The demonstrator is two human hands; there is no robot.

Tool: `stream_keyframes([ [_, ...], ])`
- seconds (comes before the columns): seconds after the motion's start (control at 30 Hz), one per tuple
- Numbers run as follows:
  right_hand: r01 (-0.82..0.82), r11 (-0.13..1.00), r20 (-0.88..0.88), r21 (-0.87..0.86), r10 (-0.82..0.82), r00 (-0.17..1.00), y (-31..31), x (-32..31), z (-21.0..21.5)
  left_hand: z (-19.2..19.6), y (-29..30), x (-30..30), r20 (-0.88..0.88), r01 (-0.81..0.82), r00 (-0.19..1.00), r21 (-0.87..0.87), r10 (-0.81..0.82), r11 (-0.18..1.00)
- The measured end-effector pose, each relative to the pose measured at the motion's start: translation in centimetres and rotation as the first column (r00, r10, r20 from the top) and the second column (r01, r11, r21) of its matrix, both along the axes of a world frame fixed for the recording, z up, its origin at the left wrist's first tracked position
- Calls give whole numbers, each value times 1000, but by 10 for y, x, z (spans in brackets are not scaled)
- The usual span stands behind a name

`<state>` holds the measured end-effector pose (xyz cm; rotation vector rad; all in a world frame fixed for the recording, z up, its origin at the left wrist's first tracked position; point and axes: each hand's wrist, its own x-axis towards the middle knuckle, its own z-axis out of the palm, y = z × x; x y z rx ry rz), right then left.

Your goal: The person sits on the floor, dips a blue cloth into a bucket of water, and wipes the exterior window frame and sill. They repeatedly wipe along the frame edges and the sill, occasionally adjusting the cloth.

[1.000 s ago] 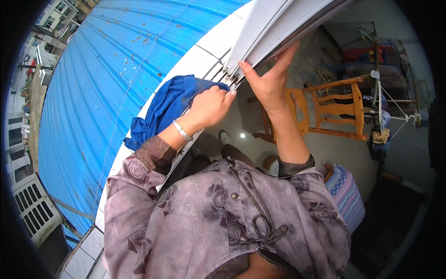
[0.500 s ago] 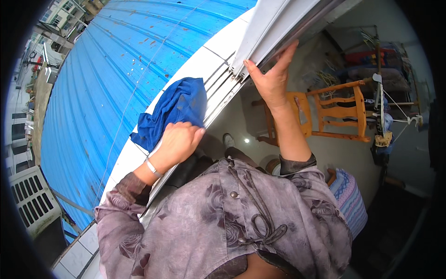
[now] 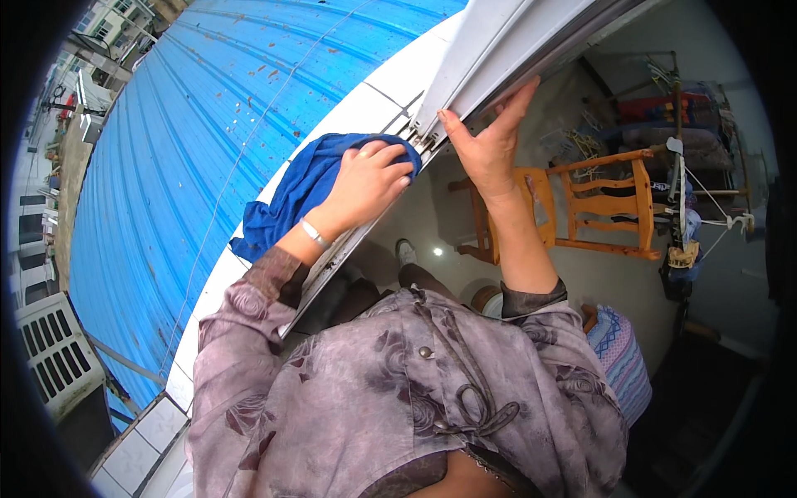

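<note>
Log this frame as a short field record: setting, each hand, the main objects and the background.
setting: open window above a blue corrugated roof
left hand: pressed flat on a blue cloth at the window track; bracelet on the wrist
right hand: fingers up against the edge of the white sash frame
sill: white tiled ledge under the cloth
indoors: wooden chair
outdoors: air conditioner unit at lower left
</note>
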<state>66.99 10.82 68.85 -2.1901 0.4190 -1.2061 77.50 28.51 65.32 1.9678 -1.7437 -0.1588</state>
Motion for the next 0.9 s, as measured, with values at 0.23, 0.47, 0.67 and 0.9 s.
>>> stream_keyframes([
  [0.23, 19, 999, 37, -25, -18, 999, 1, 5, -4, -8, -15, 7, 74, 53, 996, -27, -50, 998],
  [0.47, 18, 998, 17, -58, -17, 1000, 2, 3, -1, 12, 75, -9, -12, 16, 1000, 111, -15, 994],
  [0.67, 74, 993, -54, -91, -80, 995, 16, -2, 21, 6, 143, -11, -214, -138, 964, 113, 160, 984],
  [0.9, -480, 865, -285, -147, 427, 858, 91, 10, 11, 51, 184, 24, -990, -670, -77, 139, 118, 729],
])
